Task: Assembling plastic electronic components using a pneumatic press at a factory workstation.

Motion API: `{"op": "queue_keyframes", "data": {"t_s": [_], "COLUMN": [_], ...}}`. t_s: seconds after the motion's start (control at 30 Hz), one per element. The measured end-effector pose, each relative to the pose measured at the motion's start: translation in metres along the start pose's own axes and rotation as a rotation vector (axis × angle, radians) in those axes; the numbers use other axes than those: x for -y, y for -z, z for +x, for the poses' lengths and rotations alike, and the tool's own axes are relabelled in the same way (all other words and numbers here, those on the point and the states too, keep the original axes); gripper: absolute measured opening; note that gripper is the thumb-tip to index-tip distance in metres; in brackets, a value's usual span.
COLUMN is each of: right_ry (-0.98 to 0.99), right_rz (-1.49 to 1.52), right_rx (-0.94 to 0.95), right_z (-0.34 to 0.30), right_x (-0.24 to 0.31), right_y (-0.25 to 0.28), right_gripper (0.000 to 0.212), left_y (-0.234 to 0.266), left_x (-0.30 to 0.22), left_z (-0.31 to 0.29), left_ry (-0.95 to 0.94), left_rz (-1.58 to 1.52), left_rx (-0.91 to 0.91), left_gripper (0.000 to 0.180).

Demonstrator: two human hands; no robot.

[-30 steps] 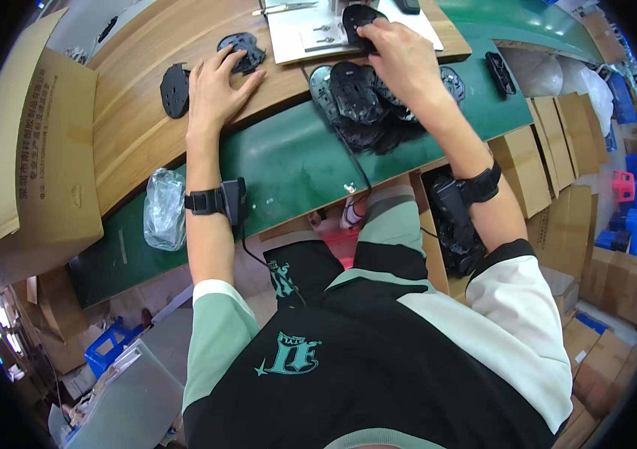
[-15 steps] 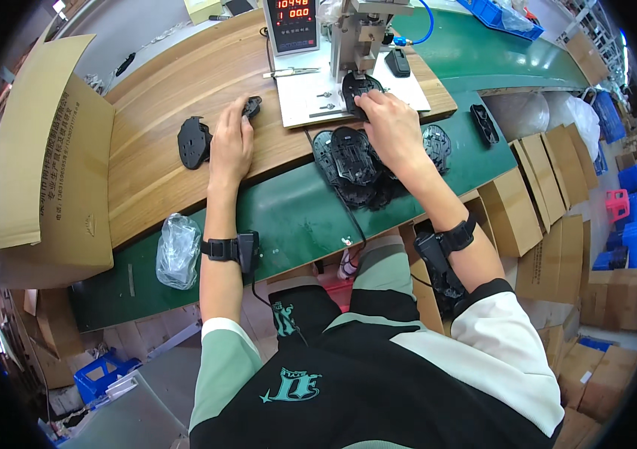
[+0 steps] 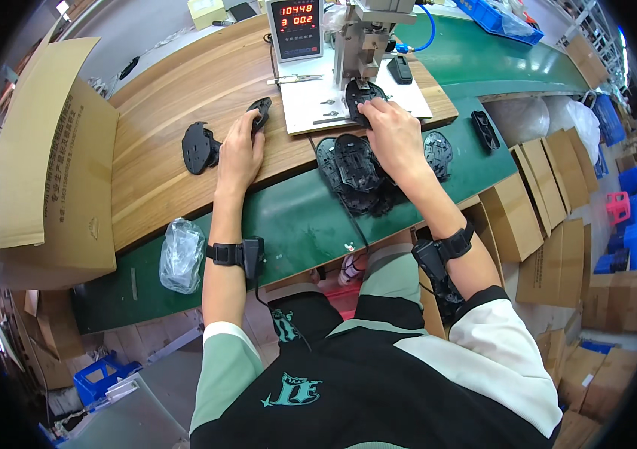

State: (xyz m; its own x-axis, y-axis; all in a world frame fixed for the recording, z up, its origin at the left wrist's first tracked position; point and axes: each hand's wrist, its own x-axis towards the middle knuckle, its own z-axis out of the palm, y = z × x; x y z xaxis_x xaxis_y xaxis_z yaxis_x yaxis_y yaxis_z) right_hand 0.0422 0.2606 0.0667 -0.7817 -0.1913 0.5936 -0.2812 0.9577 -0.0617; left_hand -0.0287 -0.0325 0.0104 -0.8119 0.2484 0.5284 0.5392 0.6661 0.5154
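My right hand (image 3: 395, 138) holds the near edge of a black plastic computer mouse base (image 3: 364, 96), fingers closed. That base lies on the white plate (image 3: 303, 116) of a metal bench press (image 3: 363, 52), directly beneath its narrow tip; whether the tip touches it I cannot tell. On the wooden board, my left hand (image 3: 240, 153) grips a black mouse shell part (image 3: 261, 112), which leans upright beside the plate. Another black mouse part (image 3: 199, 148) lies left of that hand. Under my right wrist, several mouse bases (image 3: 353, 161) are piled on the green table.
A red-lit display box (image 3: 295, 30) stands left of the press, with tweezers (image 3: 296, 78) below it. An open carton (image 3: 49, 172) borders the board's left side. A clear plastic bag (image 3: 182, 256) lies near the front edge; a black tray-like part (image 3: 484, 130) sits right.
The mouse part in my left hand has moved slightly right and tipped up, showing more of itself. The display's figures differ. My right hand stays at the base under the press.
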Motion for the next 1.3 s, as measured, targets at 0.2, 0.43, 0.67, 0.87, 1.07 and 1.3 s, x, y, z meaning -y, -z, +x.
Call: {"op": "queue_keyframes", "data": {"t_s": [0.2,0.43,0.67,0.87,1.07,1.3], "right_ry": [-0.023,-0.051,-0.036,-0.092,-0.087,-0.132], "right_rz": [-0.006,0.01,0.009,-0.007,-0.043,0.349], "right_rx": [0.023,0.035,0.01,0.067,0.056,-0.111], "right_z": [0.0,-0.001,0.002,0.002,0.001,-0.006], "right_x": [0.001,0.002,0.005,0.007,0.006,-0.03], "right_y": [0.001,0.002,-0.002,0.009,0.007,0.031], "right_gripper": [0.026,0.028,0.025,0.03,0.032,0.025], "left_y": [0.003,0.0,0.004,-0.001,-0.002,0.004], "left_x": [-0.006,-0.004,-0.002,-0.005,-0.008,-0.029], "left_z": [0.001,0.001,-0.001,0.003,0.003,0.007], "left_ry": [-0.074,-0.11,-0.062,-0.126,-0.166,-0.329], "left_rz": [0.019,0.052,0.092,0.089,0.091,0.086], "left_rx": [-0.034,-0.053,-0.063,-0.106,-0.102,-0.204], "left_gripper": [0.039,0.039,0.034,0.031,0.031,0.038]}}
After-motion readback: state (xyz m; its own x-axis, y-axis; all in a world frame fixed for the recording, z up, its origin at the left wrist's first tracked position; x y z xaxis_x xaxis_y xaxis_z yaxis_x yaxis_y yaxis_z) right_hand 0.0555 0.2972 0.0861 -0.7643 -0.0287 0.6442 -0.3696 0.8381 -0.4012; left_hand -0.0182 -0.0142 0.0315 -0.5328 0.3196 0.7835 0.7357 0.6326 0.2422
